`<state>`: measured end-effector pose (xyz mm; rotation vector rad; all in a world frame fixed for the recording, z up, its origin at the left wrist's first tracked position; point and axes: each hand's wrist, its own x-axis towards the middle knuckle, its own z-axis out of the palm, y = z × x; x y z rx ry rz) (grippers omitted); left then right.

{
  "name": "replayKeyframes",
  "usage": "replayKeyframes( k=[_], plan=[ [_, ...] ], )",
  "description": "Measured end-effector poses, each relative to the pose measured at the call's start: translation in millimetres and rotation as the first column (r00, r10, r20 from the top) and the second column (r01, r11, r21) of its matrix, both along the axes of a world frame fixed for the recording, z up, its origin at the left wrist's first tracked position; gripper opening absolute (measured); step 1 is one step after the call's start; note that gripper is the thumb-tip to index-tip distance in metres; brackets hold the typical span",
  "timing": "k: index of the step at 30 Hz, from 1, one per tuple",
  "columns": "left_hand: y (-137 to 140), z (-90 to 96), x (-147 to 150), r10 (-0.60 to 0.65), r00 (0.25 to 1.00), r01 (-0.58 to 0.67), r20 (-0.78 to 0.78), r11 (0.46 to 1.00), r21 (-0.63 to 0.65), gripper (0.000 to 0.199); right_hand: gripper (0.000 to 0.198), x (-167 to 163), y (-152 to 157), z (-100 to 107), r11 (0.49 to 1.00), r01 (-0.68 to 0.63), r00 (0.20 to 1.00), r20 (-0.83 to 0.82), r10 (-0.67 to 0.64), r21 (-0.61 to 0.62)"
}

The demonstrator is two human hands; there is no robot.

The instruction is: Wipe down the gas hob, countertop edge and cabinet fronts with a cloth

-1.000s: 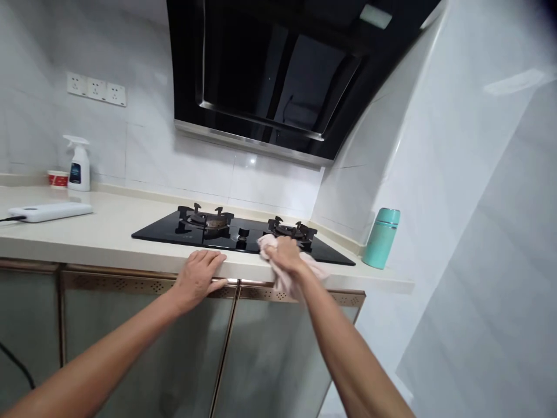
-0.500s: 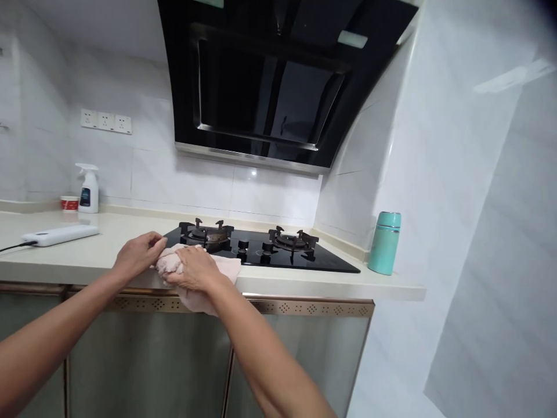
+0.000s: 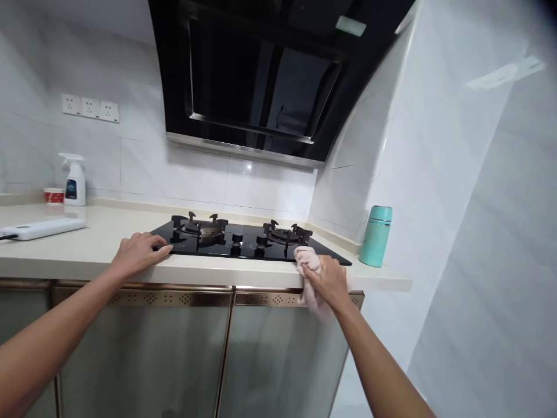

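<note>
A bunched pale pink cloth [image 3: 310,261] is gripped in my right hand [image 3: 329,280] at the front right edge of the black gas stove [image 3: 248,251]. Part of the cloth hangs down over the counter's front edge. My left hand [image 3: 138,254] rests on the counter by the stove's front left corner, fingers apart and holding nothing. Two burners with black pan supports, the left burner [image 3: 200,228] and the right burner [image 3: 286,234], sit on the stove. Two knobs [image 3: 236,240] stand between them.
A turquoise flask [image 3: 376,237] stands right of the stove. On the left are a white spray bottle [image 3: 75,183], a red and white tub [image 3: 54,195] and a long white device [image 3: 46,229] with a cord. The black range hood [image 3: 252,87] slopes overhead.
My right hand has moved the cloth from the stove's front left to its front right. My left hand stays near the left corner. The view has shifted slightly.
</note>
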<state>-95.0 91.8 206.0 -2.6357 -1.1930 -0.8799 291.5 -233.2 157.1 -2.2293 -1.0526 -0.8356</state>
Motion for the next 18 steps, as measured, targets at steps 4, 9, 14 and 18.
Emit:
replayKeyframes(
  k=[4,9,14,18],
  plan=[
    [-13,1.9,0,0.026,0.999,-0.027,0.033,1.000,0.012,0.055,0.048,32,-14,12,0.982,-0.008,0.966,-0.251,0.056,0.187],
    [-17,3.1,-1,0.017,1.000,-0.017,0.022,1.000,0.021,0.052,0.079,64,-36,31,0.863,0.211,0.939,-0.339,-0.049,0.459],
    [-14,4.7,0,0.023,1.000,-0.023,-0.001,1.000,-0.010,0.052,0.073,102,-52,15,0.914,0.336,0.919,-0.293,-0.265,0.226],
    [-8,4.0,0,0.033,0.999,-0.034,-0.023,0.999,-0.014,0.054,0.064,112,-52,-3,0.939,0.322,0.914,-0.297,-0.275,0.122]
  ],
)
